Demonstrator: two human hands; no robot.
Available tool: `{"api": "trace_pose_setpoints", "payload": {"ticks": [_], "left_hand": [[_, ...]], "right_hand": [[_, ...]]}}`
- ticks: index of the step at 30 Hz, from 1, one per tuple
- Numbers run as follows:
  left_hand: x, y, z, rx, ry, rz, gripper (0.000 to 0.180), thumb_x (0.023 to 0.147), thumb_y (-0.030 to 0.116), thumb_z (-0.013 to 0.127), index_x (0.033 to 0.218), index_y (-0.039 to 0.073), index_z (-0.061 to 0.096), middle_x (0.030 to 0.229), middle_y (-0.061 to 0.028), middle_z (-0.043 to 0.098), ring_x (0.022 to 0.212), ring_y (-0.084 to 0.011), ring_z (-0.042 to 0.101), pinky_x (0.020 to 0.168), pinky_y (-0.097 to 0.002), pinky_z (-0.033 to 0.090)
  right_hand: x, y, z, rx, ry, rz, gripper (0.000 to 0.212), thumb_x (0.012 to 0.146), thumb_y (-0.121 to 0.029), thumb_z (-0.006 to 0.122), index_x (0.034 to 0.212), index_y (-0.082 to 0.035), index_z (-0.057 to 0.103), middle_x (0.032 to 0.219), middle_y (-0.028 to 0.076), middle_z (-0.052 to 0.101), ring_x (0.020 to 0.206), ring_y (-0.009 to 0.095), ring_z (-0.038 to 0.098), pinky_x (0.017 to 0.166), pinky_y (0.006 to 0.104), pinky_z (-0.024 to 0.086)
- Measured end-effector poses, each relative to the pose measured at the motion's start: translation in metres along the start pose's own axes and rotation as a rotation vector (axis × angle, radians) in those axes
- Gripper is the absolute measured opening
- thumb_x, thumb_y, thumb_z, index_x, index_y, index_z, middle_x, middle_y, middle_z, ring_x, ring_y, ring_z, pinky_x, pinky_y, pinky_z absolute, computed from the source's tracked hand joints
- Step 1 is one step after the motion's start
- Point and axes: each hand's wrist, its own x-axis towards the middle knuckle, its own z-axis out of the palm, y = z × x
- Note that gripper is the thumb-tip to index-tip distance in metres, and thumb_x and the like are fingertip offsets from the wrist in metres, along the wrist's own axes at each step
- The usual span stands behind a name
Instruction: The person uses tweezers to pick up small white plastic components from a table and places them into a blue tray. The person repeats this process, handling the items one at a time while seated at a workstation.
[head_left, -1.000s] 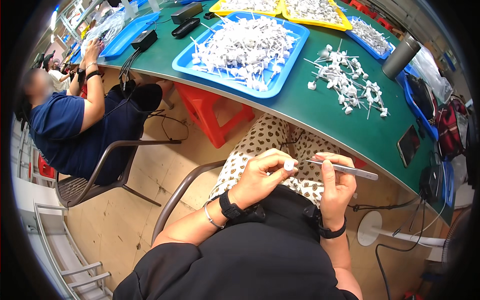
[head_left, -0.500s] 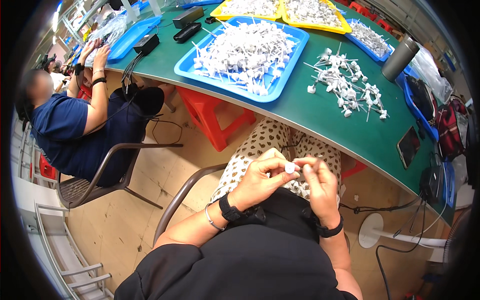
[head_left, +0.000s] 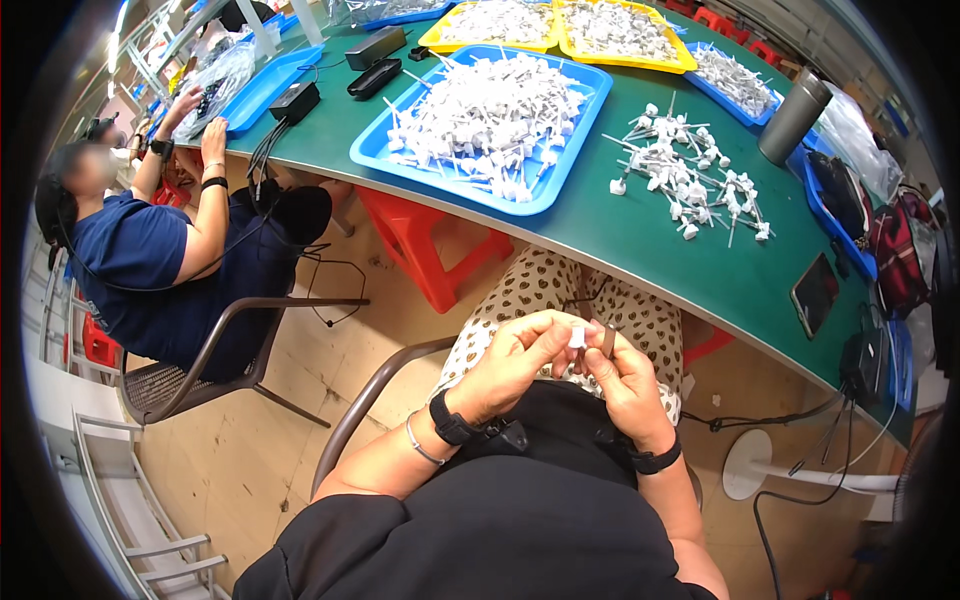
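Note:
Over my lap, a small white plastic part is pinched between the thumb and fingers of my left hand. My right hand is closed against the part's right side, thumb and fingertips bent in; its exact grip is partly hidden. In front of me on the table, a blue tray bears a heap of similar white parts with thin stems. To its right, a loose group of white stemmed parts lies directly on the green table top.
Yellow trays and another blue tray of white pieces stand at the back. A grey bottle and a phone are at the right. A co-worker sits at the left, near a red stool.
My right fingers have come in against the white part, which has turned from its round end to its side. The co-worker's hands have spread apart. The view has shifted slightly.

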Motion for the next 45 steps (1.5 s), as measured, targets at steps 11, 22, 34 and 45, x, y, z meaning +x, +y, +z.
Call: {"api": "trace_pose_setpoints", "payload": {"ticks": [11,22,34,45], "left_hand": [[0.004,-0.012,-0.012,-0.379,-0.169,-0.260,0.024,0.100,0.028,0.062,0.105,0.004,0.064,0.087,0.0009,0.059,0.072,-0.0096,0.058,0.071,-0.0250,0.049],[0.006,-0.017,-0.011,-0.331,-0.163,-0.215,0.027,0.098,0.029,0.065,0.107,0.004,0.064,0.085,0.0003,0.062,0.073,-0.0079,0.061,0.068,-0.0243,0.053],[0.004,-0.001,0.000,0.482,0.099,0.407,0.022,0.087,0.004,0.074,0.106,0.001,0.064,0.108,-0.0051,0.060,0.087,-0.0095,0.060,0.072,-0.0240,0.050],[0.000,-0.004,0.004,0.611,0.151,0.403,0.014,0.087,0.001,0.074,0.098,0.002,0.066,0.096,-0.0055,0.066,0.080,-0.0109,0.065,0.069,-0.0256,0.052]], "right_hand": [[0.007,0.003,0.002,-0.452,0.099,-0.537,0.011,0.092,0.001,0.062,0.101,-0.005,0.061,0.073,0.004,0.060,0.068,0.020,0.061,0.111,0.0557,0.036],[0.005,0.008,0.007,-0.361,0.127,-0.428,0.013,0.100,-0.013,0.058,0.106,-0.002,0.062,0.071,0.002,0.056,0.069,0.015,0.056,0.114,0.0535,0.034],[0.009,-0.002,0.003,-0.187,0.251,-0.404,0.031,0.106,-0.026,0.049,0.114,0.000,0.063,0.117,0.013,0.064,0.113,0.023,0.058,0.110,0.0423,0.037],[0.001,-0.009,-0.009,0.095,0.378,-0.430,0.046,0.104,-0.041,0.049,0.118,0.001,0.062,0.103,0.007,0.054,0.079,0.013,0.059,0.071,0.0260,0.052]]}}
